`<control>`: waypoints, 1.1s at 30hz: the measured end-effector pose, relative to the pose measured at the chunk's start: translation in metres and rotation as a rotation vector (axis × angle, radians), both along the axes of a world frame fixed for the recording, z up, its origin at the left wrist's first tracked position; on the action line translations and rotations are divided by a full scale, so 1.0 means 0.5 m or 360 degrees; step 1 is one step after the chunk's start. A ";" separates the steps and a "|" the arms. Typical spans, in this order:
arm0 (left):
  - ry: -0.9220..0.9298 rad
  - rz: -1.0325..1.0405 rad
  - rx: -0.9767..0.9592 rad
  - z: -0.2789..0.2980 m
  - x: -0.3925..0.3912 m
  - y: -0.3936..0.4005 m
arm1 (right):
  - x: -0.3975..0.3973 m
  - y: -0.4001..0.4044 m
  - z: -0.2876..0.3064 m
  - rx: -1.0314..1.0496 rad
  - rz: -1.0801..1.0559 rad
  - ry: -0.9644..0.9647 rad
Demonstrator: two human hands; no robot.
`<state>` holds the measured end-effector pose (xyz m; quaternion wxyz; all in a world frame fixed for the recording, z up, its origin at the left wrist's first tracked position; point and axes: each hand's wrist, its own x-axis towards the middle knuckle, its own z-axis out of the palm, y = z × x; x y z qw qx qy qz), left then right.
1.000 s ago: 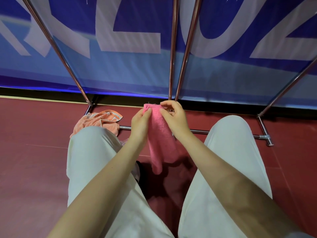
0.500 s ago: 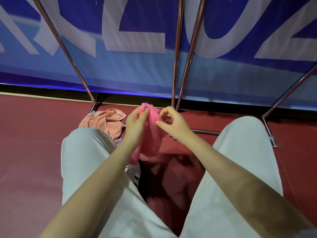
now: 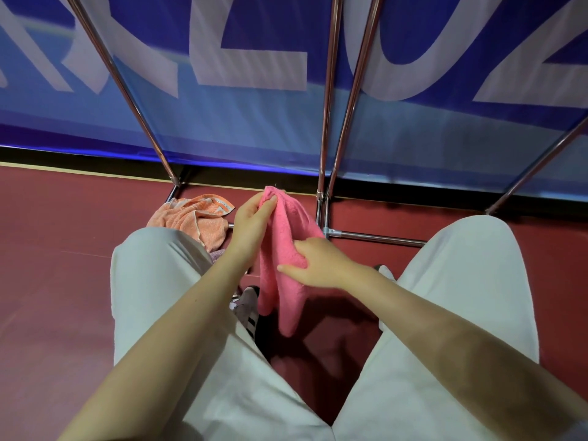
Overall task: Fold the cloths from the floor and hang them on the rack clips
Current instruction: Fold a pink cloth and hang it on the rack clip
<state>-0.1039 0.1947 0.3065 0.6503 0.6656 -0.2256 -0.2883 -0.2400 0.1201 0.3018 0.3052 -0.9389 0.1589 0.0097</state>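
Note:
A pink cloth [image 3: 283, 281] hangs between my knees, above the red floor. My left hand [image 3: 253, 222] pinches its top corner. My right hand [image 3: 318, 262] sits lower on the cloth's middle, its fingers spread over the fabric with the thumb pressed into it. The cloth's lower end dangles free. An orange cloth [image 3: 197, 219] lies crumpled on the floor beside my left knee, near the foot of the metal rack [image 3: 324, 128]. No rack clips are in view.
The rack's chrome legs slant up in front of a blue banner [image 3: 254, 122], and its low crossbar [image 3: 378, 238] runs along the floor. My knees in pale trousers [image 3: 152, 281] flank the cloth. A striped shoe [image 3: 246, 308] shows below it.
My right hand has slid down from the cloth's top edge to its middle. My left hand kept the top corner, and the cloth has spread wider.

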 end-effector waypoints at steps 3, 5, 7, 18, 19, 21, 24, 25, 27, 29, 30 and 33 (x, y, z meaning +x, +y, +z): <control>0.0019 0.0058 -0.0031 0.005 0.008 0.003 | -0.013 -0.028 0.004 -0.0126 -0.0136 -0.0194; 0.0038 0.0112 -0.0024 0.011 0.011 0.006 | -0.018 -0.042 0.002 -0.0145 -0.0239 -0.0397; 0.0025 0.0138 -0.0002 0.011 0.016 0.009 | -0.021 -0.054 0.002 -0.0151 -0.0323 -0.0520; -0.0114 0.0131 0.0056 -0.001 0.031 0.014 | -0.044 -0.086 -0.006 -0.0401 -0.0587 -0.0748; -0.0119 0.0141 0.0060 -0.001 0.030 0.013 | -0.046 -0.085 -0.006 -0.0437 -0.0602 -0.0783; -0.0139 0.0165 0.0086 0.001 0.028 0.011 | -0.048 -0.083 -0.003 -0.0505 -0.0631 -0.0862; -0.0186 0.0184 0.0107 0.004 0.021 0.012 | -0.052 -0.082 0.004 -0.0579 -0.0652 -0.0871; -0.0200 0.0182 0.0106 0.006 0.019 0.013 | -0.053 -0.084 0.005 -0.0583 -0.0661 -0.0811; -0.0234 0.0155 0.0107 0.011 0.014 0.015 | -0.055 -0.092 0.000 -0.0540 -0.0691 -0.0599; -0.0260 0.0098 0.0083 0.014 0.009 0.017 | -0.056 -0.100 -0.004 -0.0479 -0.0711 -0.0397; -0.0274 0.0065 0.0056 0.015 0.007 0.019 | -0.056 -0.103 -0.004 -0.0462 -0.0706 -0.0330; -0.0320 -0.0068 -0.0025 0.017 -0.001 0.026 | -0.057 -0.109 -0.010 -0.0389 -0.0679 -0.0170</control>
